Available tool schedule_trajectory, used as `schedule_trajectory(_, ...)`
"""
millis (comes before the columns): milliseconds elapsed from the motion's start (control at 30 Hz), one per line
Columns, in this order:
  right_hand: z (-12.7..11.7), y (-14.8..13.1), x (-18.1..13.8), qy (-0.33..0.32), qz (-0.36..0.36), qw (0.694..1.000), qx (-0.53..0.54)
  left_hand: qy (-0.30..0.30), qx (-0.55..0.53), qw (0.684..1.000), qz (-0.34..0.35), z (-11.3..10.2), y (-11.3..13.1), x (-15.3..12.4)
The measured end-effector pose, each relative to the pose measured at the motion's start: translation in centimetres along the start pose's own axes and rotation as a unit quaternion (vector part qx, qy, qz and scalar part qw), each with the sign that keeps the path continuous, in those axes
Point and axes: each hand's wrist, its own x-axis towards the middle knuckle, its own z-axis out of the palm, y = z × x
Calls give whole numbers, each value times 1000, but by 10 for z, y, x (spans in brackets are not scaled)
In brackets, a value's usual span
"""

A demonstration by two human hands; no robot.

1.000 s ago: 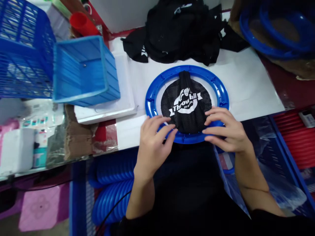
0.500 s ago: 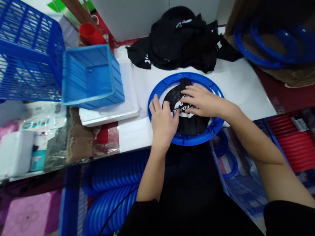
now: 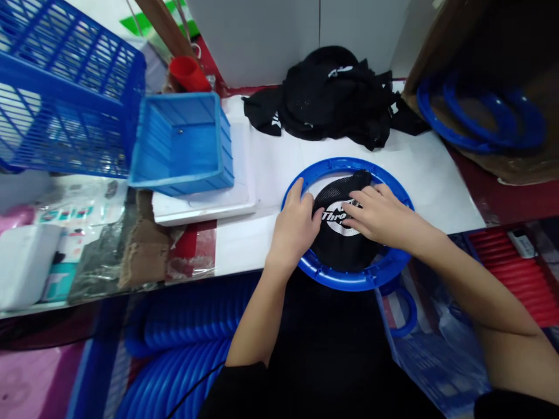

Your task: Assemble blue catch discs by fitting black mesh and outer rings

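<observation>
Blue ring (image 3: 349, 280): flat on the white sheet (image 3: 437, 169), near the table's front edge.
Mesh (image 3: 345, 253): black, lying inside the ring.
Left hand (image 3: 294, 224): my fingers lie together over the ring's left rim, thumb on the mesh.
Right hand (image 3: 379, 215): my fingers are spread flat on the mesh.

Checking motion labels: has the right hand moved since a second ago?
Yes. The right hand went from the ring's near rim inward onto the mesh.

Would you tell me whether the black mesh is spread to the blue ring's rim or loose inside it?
Loose inside: the black mesh lies bunched within the blue ring, with white tabletop showing between them.
</observation>
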Motion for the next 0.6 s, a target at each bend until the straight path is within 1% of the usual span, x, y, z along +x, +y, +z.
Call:
schedule_trajectory(100, -7, 18, 32, -12, -28, 999, 32, -34, -19, 998, 50, -2, -2, 4)
schedule_trajectory(200, -4, 35, 58, -44, -59, 996, 57, -60, -64, 992, 90, -4, -7, 8)
schedule_trajectory(267, -1, 40, 66, -50, -78, 993, 69, -53, -102, 988, 105, -7, -11, 11)
schedule_trajectory(367, 0, 40, 68, -35, -118, 987, 105, -23, -146, 984, 102, -14, -16, 16)
schedule_trajectory(433, 0, 40, 70, -38, -171, 973, 150, -31, -151, 983, 104, -22, -19, 21)
schedule_trajectory(500, -1, 41, 75, -51, -214, 953, 206, -56, -142, 981, 119, -28, -19, 24)
schedule_trajectory(533, -2, 43, 78, -60, -221, 944, 238, -67, -140, 980, 125, -30, -20, 26)
schedule_trajectory(600, -3, 48, 85, -93, -203, 926, 305, -67, -156, 978, 120, -30, -20, 26)
